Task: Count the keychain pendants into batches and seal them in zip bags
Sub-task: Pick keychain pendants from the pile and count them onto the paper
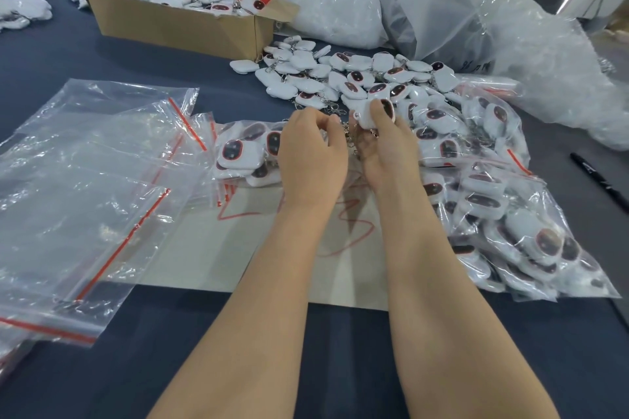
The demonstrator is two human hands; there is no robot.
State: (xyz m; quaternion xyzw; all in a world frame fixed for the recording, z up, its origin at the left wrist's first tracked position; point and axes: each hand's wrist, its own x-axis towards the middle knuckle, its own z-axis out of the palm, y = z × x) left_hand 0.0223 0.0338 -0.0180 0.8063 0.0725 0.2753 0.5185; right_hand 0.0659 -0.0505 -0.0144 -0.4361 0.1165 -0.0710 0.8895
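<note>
A heap of loose white keychain pendants (354, 78) with dark red faces lies on the blue table beyond my hands. My right hand (384, 146) grips one white pendant (369, 117), thumb on its face, with metal chains hanging beneath. My left hand (311, 153) sits beside it, fingers curled around chains (345, 129) between the two hands. Empty zip bags (88, 187) with red seal strips are stacked at the left. A filled zip bag (245, 153) lies left of my left hand, and several filled bags (510, 214) pile up at the right.
A cardboard box (177, 24) of pendants with a red sign stands at the back left. Large clear and white plastic bags (476, 17) crowd the back right. A black marker (599, 180) lies at the right edge. A grey sheet (218, 255) with red scribbles lies under my forearms.
</note>
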